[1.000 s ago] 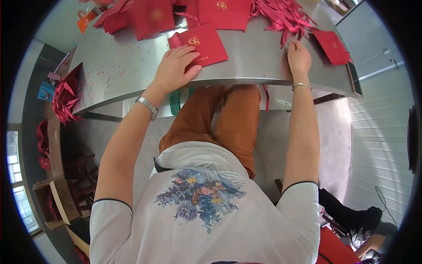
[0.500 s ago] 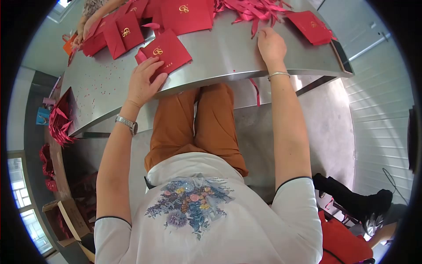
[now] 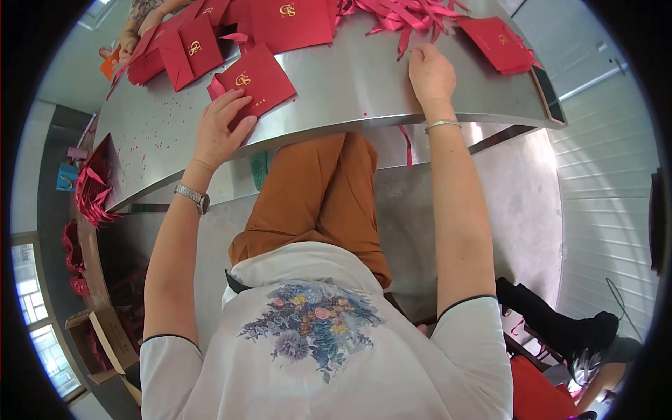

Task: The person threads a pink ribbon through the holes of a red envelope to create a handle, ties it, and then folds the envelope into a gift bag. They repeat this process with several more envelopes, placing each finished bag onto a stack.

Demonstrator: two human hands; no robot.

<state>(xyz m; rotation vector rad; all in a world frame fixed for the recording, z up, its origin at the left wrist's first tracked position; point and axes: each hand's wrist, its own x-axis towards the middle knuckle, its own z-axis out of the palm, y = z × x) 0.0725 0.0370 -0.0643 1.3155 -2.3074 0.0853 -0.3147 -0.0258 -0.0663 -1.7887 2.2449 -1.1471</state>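
A red paper gift bag [image 3: 269, 78] with a gold monogram lies flat near the table's front edge. My left hand [image 3: 222, 126] rests on its lower left part, fingers stretched out over the paper and thumb apart. A loop of pink ribbon [image 3: 216, 87] shows at the bag's left side. My right hand [image 3: 432, 75] is closed at the table, its curled fingers just in front of a heap of pink ribbons [image 3: 406, 15]. Whatever those fingers may hold is hidden.
More red bags [image 3: 190, 52] crowd the back left of the steel table [image 3: 336, 84], where another person's hand [image 3: 127, 47] works. Further red bags [image 3: 498, 43] lie at the right beside a dark flat object [image 3: 548, 91]. A ribbon [image 3: 407, 145] hangs below the edge.
The view has shifted slightly. My left hand stays on the red gift bag, and my right hand remains closed by the ribbons. My legs have moved closer together, and a green thing now shows beside them.
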